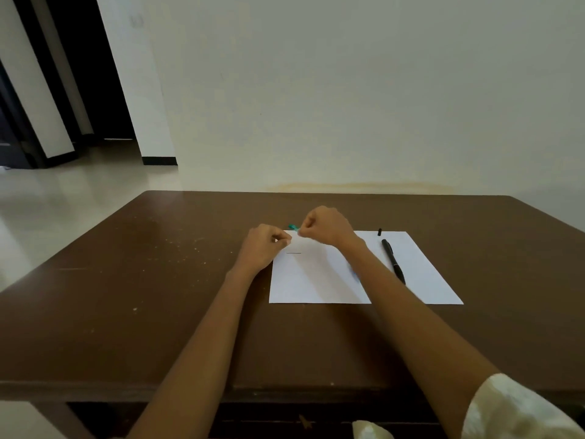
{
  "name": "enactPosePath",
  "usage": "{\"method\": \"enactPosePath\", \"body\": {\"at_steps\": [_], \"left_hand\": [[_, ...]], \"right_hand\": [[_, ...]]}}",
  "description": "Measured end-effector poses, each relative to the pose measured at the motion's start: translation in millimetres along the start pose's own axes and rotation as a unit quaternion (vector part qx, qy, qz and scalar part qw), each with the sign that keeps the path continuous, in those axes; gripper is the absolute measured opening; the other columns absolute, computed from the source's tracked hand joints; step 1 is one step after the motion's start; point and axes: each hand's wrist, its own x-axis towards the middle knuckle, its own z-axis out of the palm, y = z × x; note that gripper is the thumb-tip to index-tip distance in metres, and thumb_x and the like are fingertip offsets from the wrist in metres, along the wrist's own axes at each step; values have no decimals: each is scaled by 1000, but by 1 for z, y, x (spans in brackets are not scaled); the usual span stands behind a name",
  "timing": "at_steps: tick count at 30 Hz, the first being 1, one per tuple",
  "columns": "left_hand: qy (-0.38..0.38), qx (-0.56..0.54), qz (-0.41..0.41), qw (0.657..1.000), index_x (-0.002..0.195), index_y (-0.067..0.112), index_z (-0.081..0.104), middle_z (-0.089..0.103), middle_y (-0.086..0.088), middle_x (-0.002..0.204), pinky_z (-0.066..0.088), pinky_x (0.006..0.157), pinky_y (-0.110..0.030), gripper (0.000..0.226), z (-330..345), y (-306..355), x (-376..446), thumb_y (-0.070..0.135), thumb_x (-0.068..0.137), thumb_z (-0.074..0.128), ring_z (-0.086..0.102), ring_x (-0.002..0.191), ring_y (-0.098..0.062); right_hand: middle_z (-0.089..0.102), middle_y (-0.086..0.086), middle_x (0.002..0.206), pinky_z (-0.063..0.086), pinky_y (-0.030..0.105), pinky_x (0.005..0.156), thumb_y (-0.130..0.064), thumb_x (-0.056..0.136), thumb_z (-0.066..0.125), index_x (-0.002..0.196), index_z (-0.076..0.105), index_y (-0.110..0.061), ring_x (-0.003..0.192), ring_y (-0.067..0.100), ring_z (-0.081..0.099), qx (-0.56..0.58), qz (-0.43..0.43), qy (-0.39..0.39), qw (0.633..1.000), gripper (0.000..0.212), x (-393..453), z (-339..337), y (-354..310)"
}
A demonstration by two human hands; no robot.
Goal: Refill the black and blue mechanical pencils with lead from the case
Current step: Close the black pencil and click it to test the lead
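Observation:
My left hand [266,245] and my right hand [326,226] meet over the far left corner of a white sheet of paper [316,280]. Both are pinched on a small lead case, whose teal end [293,227] sticks out at my right fingertips. The rest of the case is hidden by my fingers. One thin lead [293,253] lies on the paper just below my hands. The black mechanical pencil [393,261] lies on the right half of the sheet, with its small black cap [379,232] off and standing beyond it. A bluish sliver, perhaps the blue pencil [354,271], shows under my right forearm.
The paper lies on a brown wooden table [158,296] with pale specks on its left part. A cream wall stands right behind the table's far edge. To the left are a tiled floor and a dark doorway.

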Motion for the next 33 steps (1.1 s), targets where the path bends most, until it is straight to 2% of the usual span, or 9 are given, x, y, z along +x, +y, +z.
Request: {"method": "enactPosePath", "body": {"at_steps": [3,7,12,17,21,24,26,30,33], "left_hand": [[-43,42,24,998,99,14,73,70,-3,105,47,84,-28,18,-4,0,1,21,87,63,55,83,-8],[-82,113,60,988,92,23,74,68,1,104,47,77,-29,15,-6,1,2,31,85,64,52,81,-7],[-69,149,82,983,92,21,74,67,2,100,44,73,-23,14,-3,6,1,28,85,64,52,79,-7],[-46,173,101,979,82,14,73,69,-2,86,51,70,-32,14,-1,13,-2,20,83,61,61,77,-18],[-64,158,90,981,84,10,70,68,-5,94,42,64,-26,12,2,9,1,18,84,61,56,78,-16],[-69,107,63,990,98,12,71,67,-5,110,43,73,-22,18,-2,3,3,19,88,58,58,91,-16],[-62,87,47,993,104,12,70,66,-6,115,45,81,-23,20,-6,1,3,15,89,58,60,101,-18],[-70,104,27,992,108,13,69,64,-6,119,44,92,-26,22,-11,1,0,13,88,59,58,107,-19],[-79,114,20,990,109,12,69,65,-6,117,45,95,-29,23,-10,3,-1,14,87,62,58,105,-18]], "right_hand": [[73,4,98,53,29,73,-24,82,69,88,74,-8,84,18,67,-37,31,-25,999,18,11,9,-3],[73,8,92,54,32,73,-27,81,69,92,74,-6,81,20,67,-70,48,-52,995,24,16,14,-6],[72,8,93,54,34,77,-27,80,71,91,72,-4,86,22,67,-49,70,-54,995,26,14,14,-7],[73,10,95,54,35,79,-24,81,69,90,72,-3,89,23,68,-21,64,-60,996,23,11,11,-8],[71,5,105,48,26,83,-14,86,63,95,72,-6,95,16,63,32,7,-29,999,15,0,-7,-7],[71,3,107,47,18,74,-11,87,61,97,74,-9,98,14,62,8,-58,-93,994,17,-13,-18,-5],[70,2,113,41,12,67,-12,87,61,103,74,-11,103,16,62,-45,-89,-138,985,20,-19,-18,-6],[62,3,123,34,13,67,-17,92,57,117,67,-16,106,20,57,-135,-117,-158,971,27,-23,-10,-8],[59,6,127,35,17,78,-17,93,55,123,64,-16,109,21,56,-153,-115,-144,971,31,-25,-7,-7]]}}
